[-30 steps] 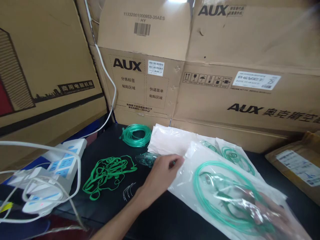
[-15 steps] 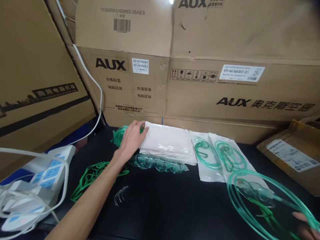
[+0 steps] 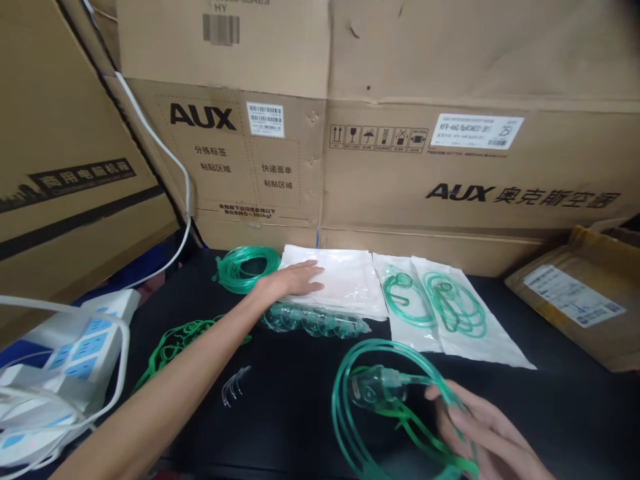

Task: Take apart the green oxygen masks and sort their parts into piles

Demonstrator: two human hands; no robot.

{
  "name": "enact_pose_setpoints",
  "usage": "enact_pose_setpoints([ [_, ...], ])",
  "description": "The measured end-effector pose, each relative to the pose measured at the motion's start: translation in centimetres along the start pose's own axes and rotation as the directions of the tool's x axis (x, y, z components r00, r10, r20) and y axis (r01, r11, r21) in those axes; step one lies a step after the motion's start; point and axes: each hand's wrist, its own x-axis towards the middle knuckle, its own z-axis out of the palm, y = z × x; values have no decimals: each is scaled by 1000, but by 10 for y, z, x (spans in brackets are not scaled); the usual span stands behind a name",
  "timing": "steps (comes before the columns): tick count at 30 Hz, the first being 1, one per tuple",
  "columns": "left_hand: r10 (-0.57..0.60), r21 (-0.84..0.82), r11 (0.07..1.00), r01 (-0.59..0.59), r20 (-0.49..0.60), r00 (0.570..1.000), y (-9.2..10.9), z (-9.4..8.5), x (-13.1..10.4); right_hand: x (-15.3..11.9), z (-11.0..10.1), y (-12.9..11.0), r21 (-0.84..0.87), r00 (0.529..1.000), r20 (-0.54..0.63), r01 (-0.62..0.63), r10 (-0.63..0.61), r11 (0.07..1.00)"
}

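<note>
My left hand lies on a stack of white pouches, its fingers stretched out across the top one. In my right hand, at the lower right, is a green oxygen mask with its coiled tubing; the fingers are wrapped round the coil, and a green elastic strap hangs down from the mask. Just in front of the stack lies a row of nested clear green masks. A roll of green tubing rests left of the stack.
Two filled pouches lie right of the stack. Green elastic straps and several thin metal strips are on the black table. A power strip with white cables stands at left. Cardboard boxes close off the back; a parcel sits at right.
My left hand has moved right from the stack's left edge onto its top. My right hand has brought the mask and coiled tubing leftward, nearer the middle. The view has shifted slightly.
</note>
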Motion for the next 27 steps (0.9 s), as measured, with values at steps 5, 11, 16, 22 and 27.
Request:
enact_pose_setpoints([
  [5, -42, -18, 999, 41, -34, 999, 10, -3, -7, 28, 26, -10, -16, 948, 307, -80, 81, 997],
  [11, 40, -72, 995, -66, -316, 948, 50, -10, -56, 32, 13, -2, -462, 964, -26, 223, -265, 858],
  [16, 79, -394, 886, -245, -393, 916, 96, 37, -127, 21, 36, -11, -591, 890, 79, 405, -449, 698],
  [22, 151, -500, 835, -229, -193, 970, 110, 112, -179, 35, 56, -4, -743, 892, 196, 406, -407, 532],
  [27, 186, -406, 878, -254, -199, 962, 109, 131, -183, 36, 50, -1, -722, 843, 223, 480, -489, 498],
])
